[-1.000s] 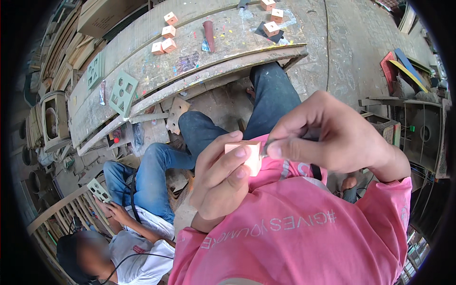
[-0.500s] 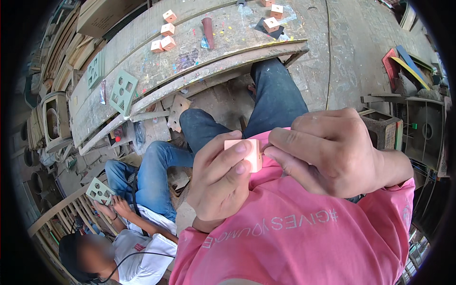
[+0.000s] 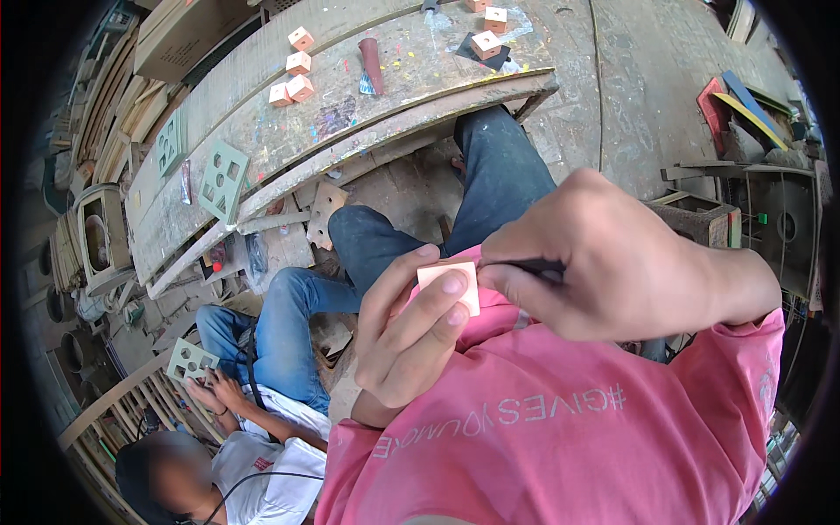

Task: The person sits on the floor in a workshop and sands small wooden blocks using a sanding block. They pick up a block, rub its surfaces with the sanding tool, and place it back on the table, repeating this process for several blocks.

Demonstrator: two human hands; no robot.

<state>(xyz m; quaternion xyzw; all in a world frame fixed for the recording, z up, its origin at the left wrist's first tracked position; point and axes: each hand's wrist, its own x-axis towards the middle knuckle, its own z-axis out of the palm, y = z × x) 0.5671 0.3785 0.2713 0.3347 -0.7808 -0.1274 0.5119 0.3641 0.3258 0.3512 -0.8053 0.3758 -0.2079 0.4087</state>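
Observation:
A small pale wooden block [image 3: 448, 289] sits between the fingers and thumb of my left hand [image 3: 411, 337], in front of my pink shirt. The fingers press on its broad face. My right hand [image 3: 595, 271] is closed in a pinch at the block's right side. Something thin and dark [image 3: 540, 266] shows between its thumb and curled fingers; its kind cannot be made out. The right fingertips meet the block's side edge, where the contact is partly hidden.
On the worn, paint-specked bench [image 3: 350, 109] stand several wooden blocks [image 3: 298, 63], a brown roll [image 3: 371, 66], a dark sheet [image 3: 483, 52] and green panels with cut-out shapes [image 3: 223, 179]. At lower left, a co-worker [image 3: 262, 420] holds another green panel [image 3: 191, 360].
My right hand has turned and its wrist has swung upward, showing the dark piece between the fingers. The left hand keeps the block nearly in place. The co-worker's panel has tilted slightly.

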